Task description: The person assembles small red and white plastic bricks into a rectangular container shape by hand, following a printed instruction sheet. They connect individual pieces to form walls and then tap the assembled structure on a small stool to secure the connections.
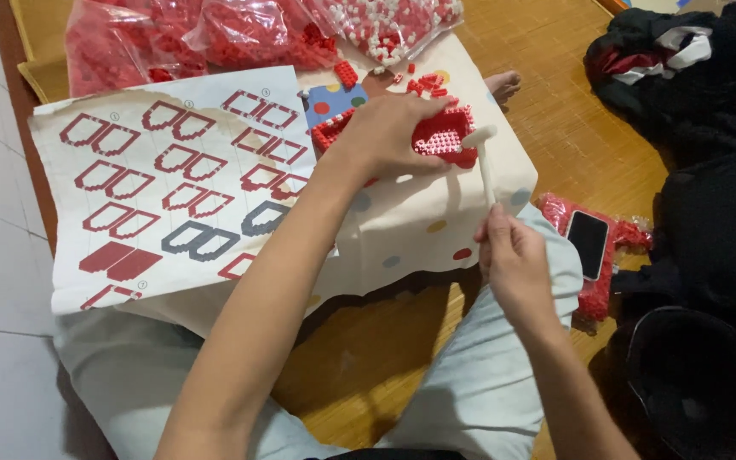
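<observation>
- An instruction sheet (172,183) printed with red and grey outline shapes is seen at about 9 o'clock of the view, laid over a dotted cream cloth (419,226).
- Clear bags of red bricks (181,34) are noted at 11 o'clock, with a bag of mixed red and white bricks (393,21) just beside them at 12 o'clock.
- The left hand (389,132) is found slightly above centre, fingers curled down and pressed onto a red brick model (445,140); the model is gripped from above, its studded pale top face left showing at the 3 o'clock side of the hand.
- Loose red bricks (423,83) are scattered on the cloth at 12 o'clock of the model.
- The right hand (513,260) is recorded at 5 o'clock of the model, fingers closed tight around the lower handle of a small white hammer (483,158); the hammer head is held touching, or just beside, the model's right edge; contact cannot be confirmed.
- A dark phone (588,243) is seen at 3 o'clock, lying on another bag of red pieces (598,294) on the woven mat.
- Dark clothing (692,77) is piled at 2 o'clock.
</observation>
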